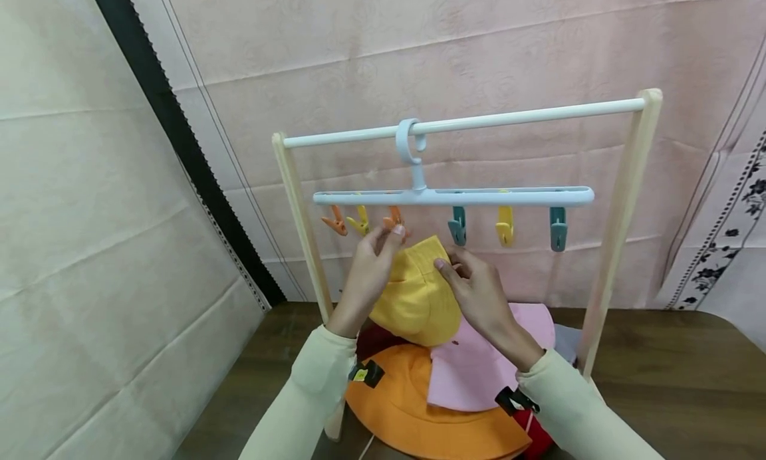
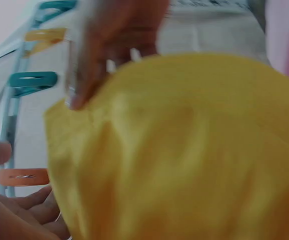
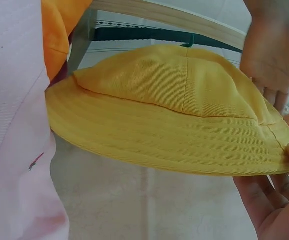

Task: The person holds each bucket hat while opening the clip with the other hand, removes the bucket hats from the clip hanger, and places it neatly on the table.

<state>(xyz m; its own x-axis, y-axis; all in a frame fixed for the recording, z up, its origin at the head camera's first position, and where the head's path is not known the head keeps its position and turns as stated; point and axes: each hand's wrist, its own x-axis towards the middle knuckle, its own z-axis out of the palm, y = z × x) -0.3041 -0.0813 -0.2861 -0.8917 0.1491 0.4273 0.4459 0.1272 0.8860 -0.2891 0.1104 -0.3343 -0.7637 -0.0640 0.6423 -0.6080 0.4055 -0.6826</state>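
Note:
A yellow bucket hat (image 1: 421, 294) hangs from my right hand (image 1: 473, 280). Thumb and fingers pinch its brim edge in the right wrist view, where the hat (image 3: 174, 110) appears side-on. My left hand (image 1: 374, 264) is up at the third clip from the left, an orange clothespin (image 1: 395, 215). In the left wrist view its thumb and loosely bent fingers lie on either side of the orange clothespin (image 2: 23, 177), with a small gap showing beside the thumb. This clothespin hangs under a light blue hanger (image 1: 509, 197), hooked over the rack's white rod (image 1: 526, 119).
Other clips hang along the bar: orange (image 1: 334, 221), yellow (image 1: 360, 221), teal (image 1: 457, 226), yellow (image 1: 505, 227) and teal (image 1: 558, 229). Wooden posts (image 1: 619, 234) stand at both sides. Below lie an orange hat (image 1: 395, 400) and a pink one (image 1: 479, 370), on a wooden table (image 1: 676, 367).

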